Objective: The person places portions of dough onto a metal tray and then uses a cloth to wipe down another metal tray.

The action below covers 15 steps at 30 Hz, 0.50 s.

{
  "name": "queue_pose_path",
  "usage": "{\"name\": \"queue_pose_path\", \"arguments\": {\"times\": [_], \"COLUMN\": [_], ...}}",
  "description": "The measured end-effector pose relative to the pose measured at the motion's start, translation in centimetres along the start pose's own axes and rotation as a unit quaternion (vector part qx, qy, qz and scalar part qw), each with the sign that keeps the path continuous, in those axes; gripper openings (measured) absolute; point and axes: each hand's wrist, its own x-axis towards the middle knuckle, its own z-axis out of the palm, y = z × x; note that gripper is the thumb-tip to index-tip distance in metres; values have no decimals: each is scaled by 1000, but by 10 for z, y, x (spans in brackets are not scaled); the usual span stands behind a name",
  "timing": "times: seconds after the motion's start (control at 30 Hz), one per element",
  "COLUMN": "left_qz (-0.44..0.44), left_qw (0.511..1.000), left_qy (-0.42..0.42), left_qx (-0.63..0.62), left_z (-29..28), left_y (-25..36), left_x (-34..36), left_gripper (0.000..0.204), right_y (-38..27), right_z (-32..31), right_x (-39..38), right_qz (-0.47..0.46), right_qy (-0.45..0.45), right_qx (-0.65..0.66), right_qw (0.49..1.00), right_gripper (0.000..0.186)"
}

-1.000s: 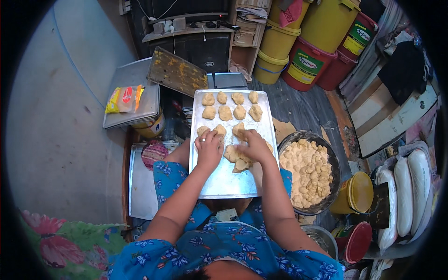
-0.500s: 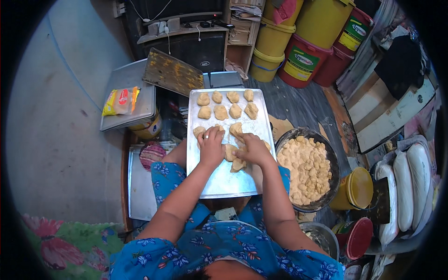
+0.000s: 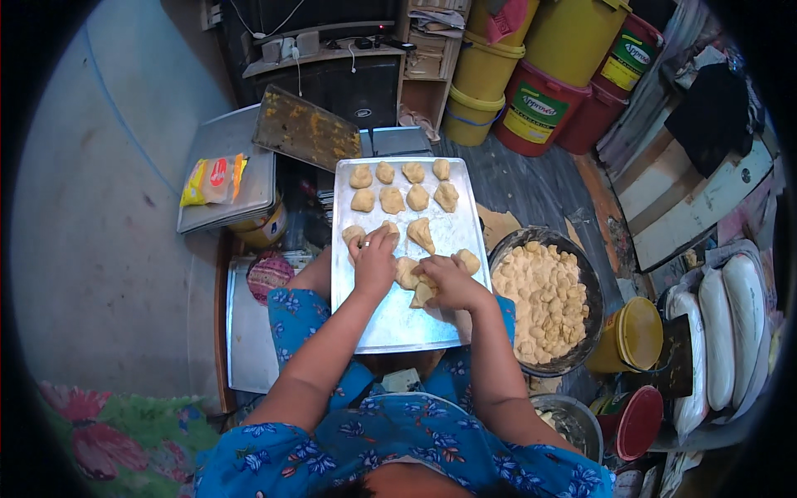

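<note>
A metal baking tray (image 3: 365, 328) rests on my lap, with rows of rough dough lumps (image 3: 418, 195) on its far half. My left hand (image 3: 374, 261) has its fingers curled over a dough lump (image 3: 390, 228) in the third row, at the tray's left. My right hand (image 3: 455, 282) is closed on dough at the right of a looser clump (image 3: 408, 274) in the middle of the near half. Its fingertips are partly hidden in the dough. A single torn lump (image 3: 420, 236) lies between and above my hands.
A large black basin of dough pieces (image 3: 544, 307) sits at right, near yellow (image 3: 623, 336) and red buckets (image 3: 639, 423) and white sacks (image 3: 739, 324). Left are stacked trays (image 3: 224, 212) holding a yellow packet (image 3: 212, 183) and a stained tray (image 3: 307, 124). Stacked tubs (image 3: 531, 108) stand behind.
My right hand has moved down, off the torn lump and onto the clump, leaving that lump exposed. My left hand stays over the same lump. The view has shifted slightly.
</note>
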Motion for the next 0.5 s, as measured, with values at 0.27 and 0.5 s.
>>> {"name": "queue_pose_path", "arguments": {"times": [0.27, 0.5], "left_qz": [-7, 8], "left_qw": [999, 999], "left_qy": [36, 32], "left_qx": [-7, 4], "left_z": [9, 7], "left_y": [-5, -5], "left_x": [0, 1], "left_gripper": [34, 33], "right_y": [7, 16], "right_z": [4, 11], "right_x": [0, 2], "right_qz": [-3, -2], "right_qy": [-36, 32], "right_qx": [22, 129], "right_qw": [999, 991], "right_gripper": [64, 39]}}
